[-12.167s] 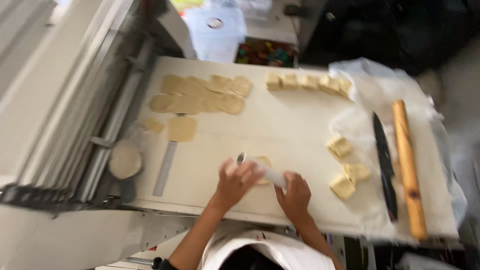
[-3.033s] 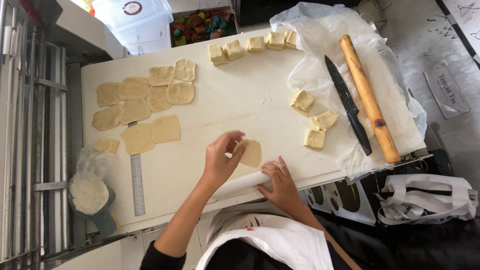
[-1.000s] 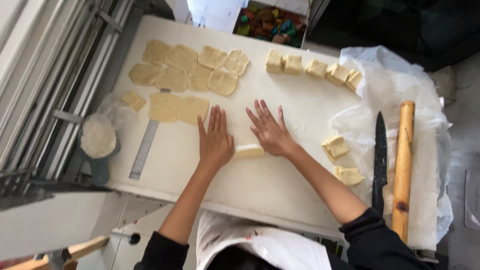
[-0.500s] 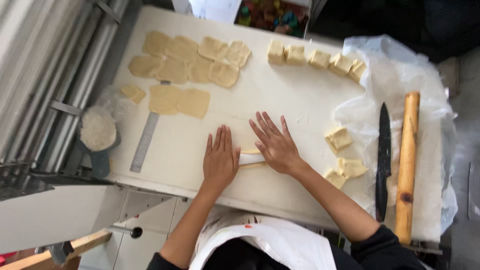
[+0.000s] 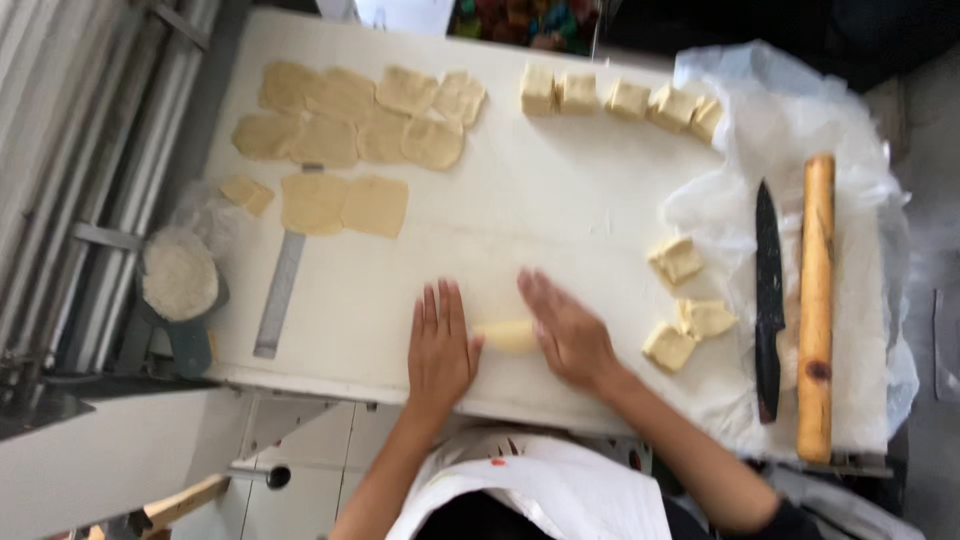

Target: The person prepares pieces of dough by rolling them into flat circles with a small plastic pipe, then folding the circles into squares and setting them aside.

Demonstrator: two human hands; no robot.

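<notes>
Dough roll lies under flat, open fingers of left hand and right hand, lower centre; flattened sheets upper left, cubes waiting on desk.

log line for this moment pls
left hand flat on table | right hand flat on dough piece | knife, rolling pin aside

Soft, even daylight, faint shadows, overall motion blur, mild glare on the white worktop.
</notes>
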